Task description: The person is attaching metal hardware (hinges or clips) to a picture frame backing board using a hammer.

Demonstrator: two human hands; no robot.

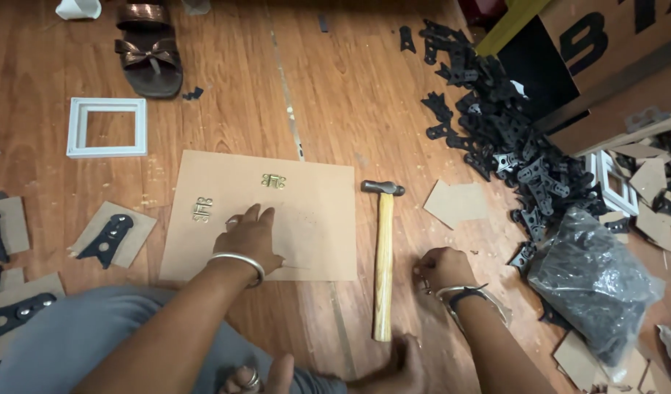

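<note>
Left hand (pixel 249 237) rests flat, open, on board (pixel 313 211); right hand (pixel 439 268) clenched on floor (contents unseen) beside hammer (pixel 383 255); fitting step.

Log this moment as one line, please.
left hand flat on brown board | right hand on floor beside hammer | two brass clips on board

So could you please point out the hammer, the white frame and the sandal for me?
hammer (pixel 383 270): head view, middle of its wooden handle.
white frame (pixel 107 150): head view, its lower edge.
sandal (pixel 151 69): head view, its insole.
</note>
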